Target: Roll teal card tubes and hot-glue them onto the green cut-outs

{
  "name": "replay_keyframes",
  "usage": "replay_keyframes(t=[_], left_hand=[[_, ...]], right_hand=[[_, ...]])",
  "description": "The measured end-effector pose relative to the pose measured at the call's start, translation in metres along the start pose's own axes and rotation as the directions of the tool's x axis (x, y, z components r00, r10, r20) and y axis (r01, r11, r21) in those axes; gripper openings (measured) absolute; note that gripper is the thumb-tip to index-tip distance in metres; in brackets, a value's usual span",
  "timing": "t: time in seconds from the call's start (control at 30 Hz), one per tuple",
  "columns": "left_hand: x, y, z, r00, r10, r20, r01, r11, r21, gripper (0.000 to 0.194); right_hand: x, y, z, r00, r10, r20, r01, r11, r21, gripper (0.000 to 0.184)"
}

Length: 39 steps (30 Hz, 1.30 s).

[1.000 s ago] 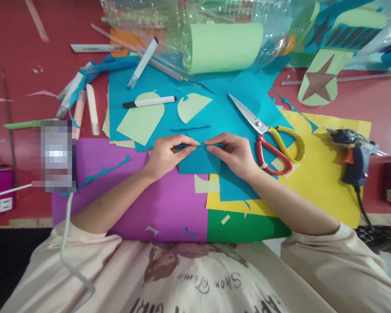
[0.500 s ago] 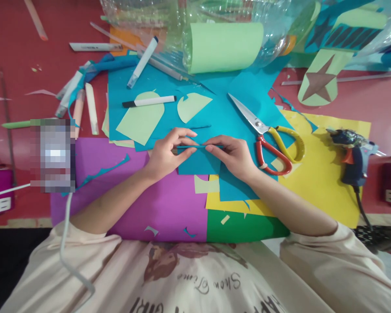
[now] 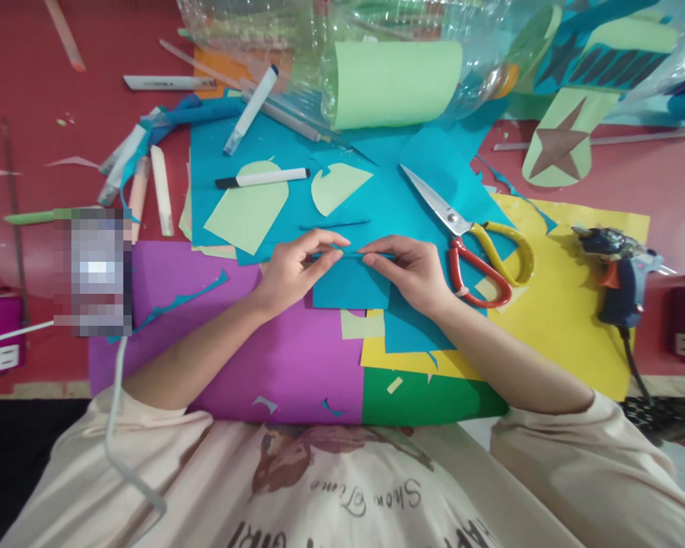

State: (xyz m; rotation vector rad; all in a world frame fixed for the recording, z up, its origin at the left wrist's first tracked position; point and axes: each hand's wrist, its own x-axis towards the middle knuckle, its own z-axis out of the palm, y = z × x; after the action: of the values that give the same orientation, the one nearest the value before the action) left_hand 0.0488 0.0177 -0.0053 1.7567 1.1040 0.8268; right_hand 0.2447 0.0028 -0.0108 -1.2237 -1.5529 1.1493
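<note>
Thumb and fingers of my left hand (image 3: 300,266) pinch the far edge of a small blue paper piece (image 3: 351,288). My right hand (image 3: 411,270) pinches the same edge a short way to the right. Between the fingertips that edge shows as a narrow blue band; whether it is folded or rolled I cannot tell. Just beyond the hands lies a thin dark blue strip (image 3: 336,224) on a large blue sheet (image 3: 388,190). Scissors (image 3: 462,228) with one red and one yellow handle rest to the right of my right hand.
Clear plastic bottles (image 3: 297,38), one wrapped in light green paper (image 3: 396,84), lie at the back. Markers (image 3: 262,178) and green cut-outs (image 3: 254,209) are scattered on the left. A glue gun (image 3: 622,274) sits on yellow paper (image 3: 571,342). A pixelated device (image 3: 94,274) is at far left.
Both hands stay at the far edge of the blue paper piece, with only small finger shifts. The narrow band between the fingertips looks thinner, and more of the dark strip beyond is visible.
</note>
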Motion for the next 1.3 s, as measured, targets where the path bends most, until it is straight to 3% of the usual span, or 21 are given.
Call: replay_keyframes(t=[0.2, 0.5, 0.77, 0.87, 1.13, 1.3], left_hand=[[0.0000, -0.0017, 0.0001, 1.000, 0.008, -0.011, -0.008, 1.000, -0.017, 0.026], [-0.0005, -0.0024, -0.0001, 1.000, -0.016, -0.001, 0.016, 0.998, -0.062, 0.022], [0.0010, -0.0001, -0.0025, 0.997, -0.033, 0.072, 0.030, 0.999, 0.038, 0.024], [0.0013, 0.0001, -0.0023, 0.999, -0.021, 0.040, 0.020, 1.000, 0.023, 0.021], [0.0005, -0.0031, -0.0015, 1.000, 0.023, -0.021, -0.023, 1.000, 0.002, 0.026], [-0.0004, -0.0008, -0.0017, 0.999, -0.004, -0.035, 0.003, 1.000, -0.020, 0.028]], right_hand=[[0.0000, -0.0003, 0.0007, 0.999, -0.027, -0.023, 0.027, 1.000, 0.009, 0.008], [-0.0003, 0.0001, 0.0011, 1.000, -0.008, -0.010, 0.008, 1.000, -0.008, 0.011], [-0.0008, 0.0009, 0.0018, 1.000, -0.008, -0.006, 0.008, 1.000, 0.004, 0.011], [-0.0003, 0.0014, 0.0018, 1.000, 0.002, -0.008, -0.002, 1.000, -0.007, 0.014], [0.0013, -0.0053, -0.0001, 0.999, 0.053, -0.004, -0.053, 0.998, -0.014, 0.045], [0.0013, -0.0024, 0.0008, 0.998, 0.061, -0.019, -0.062, 0.998, -0.028, 0.042]])
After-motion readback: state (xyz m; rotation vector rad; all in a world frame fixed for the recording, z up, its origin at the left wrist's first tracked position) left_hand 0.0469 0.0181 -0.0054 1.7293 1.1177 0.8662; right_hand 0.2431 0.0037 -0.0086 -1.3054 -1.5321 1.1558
